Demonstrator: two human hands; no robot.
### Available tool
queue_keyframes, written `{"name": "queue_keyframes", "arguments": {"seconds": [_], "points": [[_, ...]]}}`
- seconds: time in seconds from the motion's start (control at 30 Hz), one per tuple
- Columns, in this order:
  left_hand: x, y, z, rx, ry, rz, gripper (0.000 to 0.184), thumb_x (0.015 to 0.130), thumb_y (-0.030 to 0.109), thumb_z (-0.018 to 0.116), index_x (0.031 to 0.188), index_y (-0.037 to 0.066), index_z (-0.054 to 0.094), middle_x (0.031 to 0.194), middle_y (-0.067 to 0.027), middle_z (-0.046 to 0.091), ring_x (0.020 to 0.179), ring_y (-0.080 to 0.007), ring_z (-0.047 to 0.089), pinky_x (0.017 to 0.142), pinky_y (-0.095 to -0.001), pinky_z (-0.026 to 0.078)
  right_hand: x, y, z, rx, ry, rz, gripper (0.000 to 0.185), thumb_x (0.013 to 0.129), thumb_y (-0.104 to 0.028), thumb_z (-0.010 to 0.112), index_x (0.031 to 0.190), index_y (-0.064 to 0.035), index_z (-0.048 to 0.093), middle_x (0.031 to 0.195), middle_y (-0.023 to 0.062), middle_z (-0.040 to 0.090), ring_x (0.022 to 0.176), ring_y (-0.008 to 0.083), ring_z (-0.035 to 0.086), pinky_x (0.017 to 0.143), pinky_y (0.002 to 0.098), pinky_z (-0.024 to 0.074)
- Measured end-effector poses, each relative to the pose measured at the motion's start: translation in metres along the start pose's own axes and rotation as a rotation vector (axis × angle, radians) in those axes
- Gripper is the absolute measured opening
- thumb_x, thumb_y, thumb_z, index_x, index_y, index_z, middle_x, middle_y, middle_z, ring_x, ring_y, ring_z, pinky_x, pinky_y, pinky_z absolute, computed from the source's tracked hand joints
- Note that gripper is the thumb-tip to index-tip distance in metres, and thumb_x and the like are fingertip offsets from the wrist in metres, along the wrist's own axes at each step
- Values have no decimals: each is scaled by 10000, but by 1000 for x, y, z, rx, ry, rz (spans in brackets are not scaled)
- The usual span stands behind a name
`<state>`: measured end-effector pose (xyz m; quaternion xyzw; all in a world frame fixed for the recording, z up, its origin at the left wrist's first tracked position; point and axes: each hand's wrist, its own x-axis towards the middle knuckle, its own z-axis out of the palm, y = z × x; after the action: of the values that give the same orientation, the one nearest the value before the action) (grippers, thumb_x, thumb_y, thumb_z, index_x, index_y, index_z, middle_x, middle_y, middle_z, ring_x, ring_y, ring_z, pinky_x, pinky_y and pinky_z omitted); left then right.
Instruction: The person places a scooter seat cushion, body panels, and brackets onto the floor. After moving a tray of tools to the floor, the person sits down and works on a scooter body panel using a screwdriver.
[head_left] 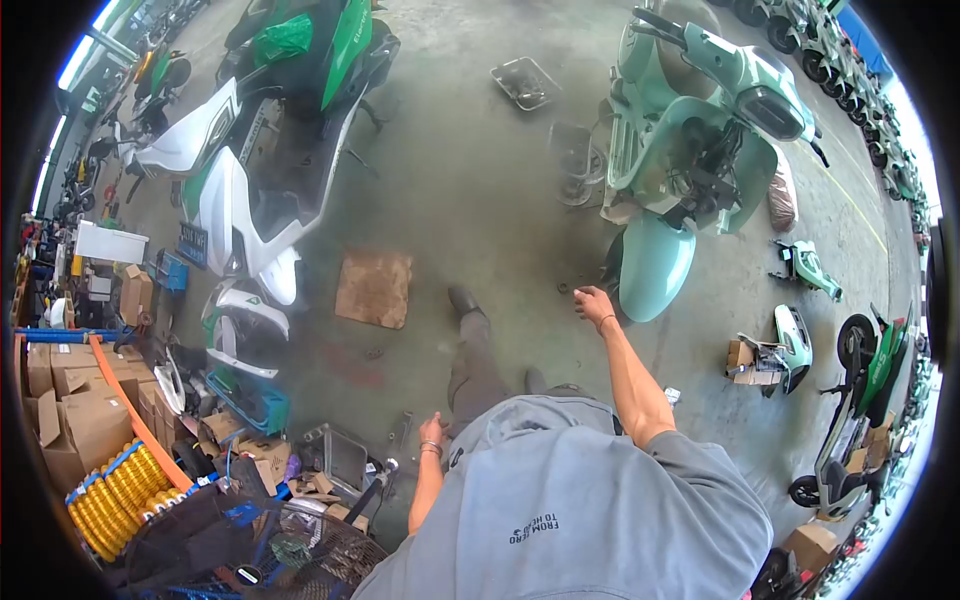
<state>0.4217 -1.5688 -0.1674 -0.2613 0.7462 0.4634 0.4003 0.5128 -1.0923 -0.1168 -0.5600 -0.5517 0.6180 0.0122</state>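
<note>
My right hand (594,304) reaches forward beside the mint-green front fender (657,268) of a partly stripped scooter (690,150). Its fingers are loosely bent and a little apart, and I see nothing in them. A dark band circles that wrist. My left hand (432,430) hangs low at my side near my leg, with a bracelet on the wrist. Its fingers look loose, partly turned from view, and no object shows in them. On the floor ahead of it lies a flat brown cardboard piece (373,288).
A white and green scooter (250,200) stands at left. Metal baskets (525,83) lie ahead on the concrete. Cardboard boxes (95,425), a yellow coiled hose (115,500) and a fan (260,550) crowd the lower left. Loose body panels (793,345) and another scooter (860,420) are at right.
</note>
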Motion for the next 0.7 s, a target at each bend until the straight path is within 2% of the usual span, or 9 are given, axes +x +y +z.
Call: {"name": "queue_keyframes", "arguments": {"seconds": [0.1, 0.17, 0.23, 0.3, 0.33, 0.4, 0.47, 0.57, 0.7], "points": [[48, 64, 7, 317, 4, -16, 365, 881, 303, 566, 995, -43, 586, 849, -160, 629, 597, -219, 575, 506, -341, 471, 42, 11, 0, -173, 126, 102, 355, 816, -243, 622, 1083, -9, 625, 909, 110, 664, 710, 167, 629, 605, 302, 514], [100, 104, 3, 389, -27, 14, 346, 879, 297, 568, 985, -32, 594, 843, -154, 632, 597, -210, 577, 496, -334, 466, 60, 35, -5, -261, 160, 220, 339, 799, -238, 626, 1057, -18, 631, 832, 128, 662, 657, 200, 633, 562, 327, 519], [133, 158, -1, 443, -47, 45, 328, 876, 290, 571, 974, -22, 601, 837, -149, 635, 598, -200, 579, 486, -326, 462, 69, 61, -7, -258, 212, 408, 292, 803, -221, 604, 965, 19, 639, 801, 149, 656, 591, 236, 625, 517, 357, 516], [159, 236, 6, 219, 17, -5, 319, 879, 276, 570, 984, -25, 590, 833, -134, 634, 620, -221, 604, 505, -335, 482, 73, 65, -5, -66, 160, 690, 184, 836, -153, 562, 952, -14, 595, 800, 143, 602, 553, 259, 561, 420, 363, 422], [176, 273, 10, 114, 46, -27, 315, 881, 270, 569, 989, -26, 584, 831, -126, 633, 632, -231, 616, 515, -339, 491, 66, 39, 7, -102, 208, 728, 186, 845, -149, 556, 959, -7, 587, 785, 143, 586, 575, 281, 563, 445, 367, 442], [217, 341, 10, -9, -65, -82, 323, 886, 266, 572, 1018, -29, 564, 867, -142, 621, 703, -267, 638, 550, -364, 517, 72, -8, 37, 31, 253, 674, 229, 855, -169, 564, 1012, -3, 580, 836, 136, 598, 643, 269, 589, 509, 376, 478], [250, 419, 18, 103, -86, -29, 369, 905, 286, 532, 1139, 1, 509, 950, -172, 632, 745, -252, 648, 565, -337, 534, 98, -51, 64, 169, 236, 530, 320, 860, -198, 576, 1112, -1, 557, 922, 144, 613, 726, 266, 614, 585, 382, 504], [304, 526, 38, 222, -136, 77, 378, 900, 293, 549, 1130, -3, 505, 952, -162, 620, 696, -239, 634, 552, -331, 526, 139, -143, 110, 239, 263, 399, 350, 858, -212, 586, 1142, -9, 558, 902, 112, 622, 705, 214, 611, 583, 341, 500], [341, 657, 83, 283, -167, 197, 384, 903, 266, 567, 1123, -45, 520, 924, -158, 626, 733, -235, 627, 572, -344, 528, 219, -217, 148, 263, 254, 334, 382, 868, -222, 579, 1181, -7, 530, 849, 71, 602, 683, 173, 584, 586, 312, 491]]}}
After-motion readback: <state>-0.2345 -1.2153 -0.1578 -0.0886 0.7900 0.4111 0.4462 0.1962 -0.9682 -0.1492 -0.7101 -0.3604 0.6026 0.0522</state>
